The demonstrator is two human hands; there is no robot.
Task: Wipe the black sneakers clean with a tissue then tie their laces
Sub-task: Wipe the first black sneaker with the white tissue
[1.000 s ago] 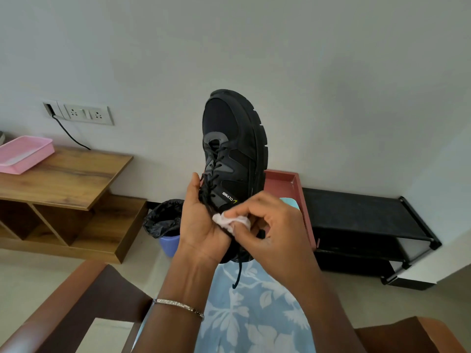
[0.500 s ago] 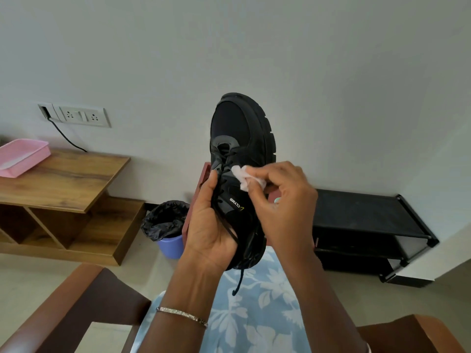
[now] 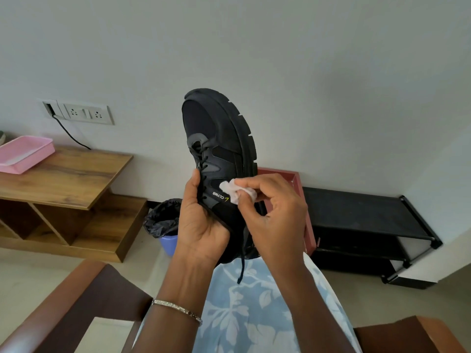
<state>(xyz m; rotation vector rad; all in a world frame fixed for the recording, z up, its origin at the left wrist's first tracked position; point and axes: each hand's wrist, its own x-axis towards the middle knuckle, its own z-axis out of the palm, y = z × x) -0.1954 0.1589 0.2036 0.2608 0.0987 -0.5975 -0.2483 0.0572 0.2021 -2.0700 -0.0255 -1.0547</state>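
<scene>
A black sneaker (image 3: 221, 138) is held up in front of me, toe pointing upward, sole to the right. My left hand (image 3: 201, 220) grips it around the heel and lace side, thumb along the laces. My right hand (image 3: 275, 212) pinches a crumpled white tissue (image 3: 235, 191) and presses it against the shoe's side panel beside the small logo. A loose black lace end (image 3: 241, 270) dangles below the heel. Only one sneaker is in view.
A wooden shelf unit (image 3: 63, 184) with a pink tray (image 3: 24, 154) stands at left. A bin with a black liner (image 3: 163, 222) sits on the floor behind my left hand. A reddish box (image 3: 303, 200) and a black shoe rack (image 3: 362, 220) are at right. Brown chair arms (image 3: 63, 312) flank my lap.
The tissue in my right hand went up the shoe's side, then came back down to the logo. The sneaker has shifted slightly with my left hand.
</scene>
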